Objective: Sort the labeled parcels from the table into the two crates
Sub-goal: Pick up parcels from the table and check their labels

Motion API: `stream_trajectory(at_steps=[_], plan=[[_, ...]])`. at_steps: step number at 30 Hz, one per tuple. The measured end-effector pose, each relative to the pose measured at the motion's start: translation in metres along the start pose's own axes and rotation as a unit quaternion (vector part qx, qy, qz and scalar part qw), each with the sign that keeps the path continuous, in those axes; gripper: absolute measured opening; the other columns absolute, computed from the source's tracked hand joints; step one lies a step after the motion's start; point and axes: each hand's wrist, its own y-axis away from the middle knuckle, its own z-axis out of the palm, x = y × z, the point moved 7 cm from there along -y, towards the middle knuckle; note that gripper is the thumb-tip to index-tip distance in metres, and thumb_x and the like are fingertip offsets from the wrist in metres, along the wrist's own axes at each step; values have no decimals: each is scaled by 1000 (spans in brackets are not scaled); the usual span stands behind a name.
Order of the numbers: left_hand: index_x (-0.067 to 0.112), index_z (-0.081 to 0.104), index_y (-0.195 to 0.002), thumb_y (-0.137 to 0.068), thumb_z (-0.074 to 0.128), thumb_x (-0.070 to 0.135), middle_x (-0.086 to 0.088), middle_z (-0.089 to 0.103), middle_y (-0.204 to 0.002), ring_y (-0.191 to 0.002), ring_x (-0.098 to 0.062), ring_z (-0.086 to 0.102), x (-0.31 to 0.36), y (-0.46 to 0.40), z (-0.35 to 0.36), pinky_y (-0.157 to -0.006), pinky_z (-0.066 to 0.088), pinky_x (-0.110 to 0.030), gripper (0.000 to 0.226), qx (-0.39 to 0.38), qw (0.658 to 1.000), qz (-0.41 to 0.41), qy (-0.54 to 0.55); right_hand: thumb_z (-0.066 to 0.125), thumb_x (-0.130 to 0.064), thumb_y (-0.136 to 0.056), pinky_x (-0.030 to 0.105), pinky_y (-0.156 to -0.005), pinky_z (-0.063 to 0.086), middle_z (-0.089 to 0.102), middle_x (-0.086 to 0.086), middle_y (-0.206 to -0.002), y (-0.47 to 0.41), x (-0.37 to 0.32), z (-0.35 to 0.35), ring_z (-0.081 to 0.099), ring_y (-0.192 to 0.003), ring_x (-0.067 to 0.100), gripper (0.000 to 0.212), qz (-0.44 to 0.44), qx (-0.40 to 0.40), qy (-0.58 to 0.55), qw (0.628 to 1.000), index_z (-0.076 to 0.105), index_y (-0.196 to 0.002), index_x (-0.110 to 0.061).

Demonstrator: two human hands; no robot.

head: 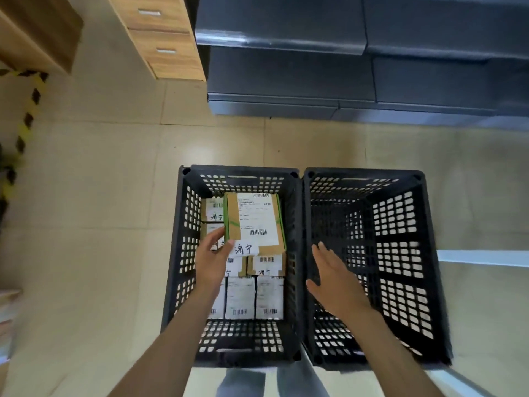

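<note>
Cardboard parcel (pixel 254 222), handwritten "济宁" label (pixel 244 249)

Two crates side by side on the floor, left crate (pixel 183 253) holding stacked parcels (pixel 254 222), right crate (pixel 429 253) beside it, shelving (pixel 343 67) behind.

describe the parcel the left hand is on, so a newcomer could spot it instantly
Two black crates sit side by side; look in the left crate, the one with parcels. The parcel lies on top toward the far end, the left hand at its near corner. Only it has green tape edges.
</note>
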Motion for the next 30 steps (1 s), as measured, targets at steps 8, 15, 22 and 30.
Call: stream_trajectory(at_steps=[8,15,22,30], plan=[[8,70,-128,-91,75,-3,-1,71,-126,-111,1,66,-51,-66,29,-105,55,-44,39,-17,999,9,-30,54,-46,-102,48,-126,21,-27,-9,-165,-31,5,44,-16,-156,16,99,38,-45,-48,997,-23,-159,-19],[12,64,-137,-95,71,-2,-1,66,-135,-102,14,65,-73,-91,49,-104,55,-36,45,-33,999,4,-41,59,-51,-97,51,-126,18,-22,-16,-166,-31,4,52,-20,-154,9,108,41,-25,-141,989,-25,-158,-25],[13,62,-140,-96,68,-3,-2,65,-132,-126,-11,56,-92,-113,64,-104,53,-38,47,-39,997,13,-63,61,-46,-97,45,-128,14,-19,-19,-166,-31,7,51,-19,-153,5,107,31,-50,-158,986,-27,-157,-29],[19,46,-155,-95,68,0,-10,28,-168,-143,-30,45,-104,-115,87,-115,43,-38,66,-131,929,50,-343,61,-45,-98,43,-128,14,-20,-17,-166,-30,6,47,-18,-153,6,109,29,-72,-144,987,-30,-155,-28]])
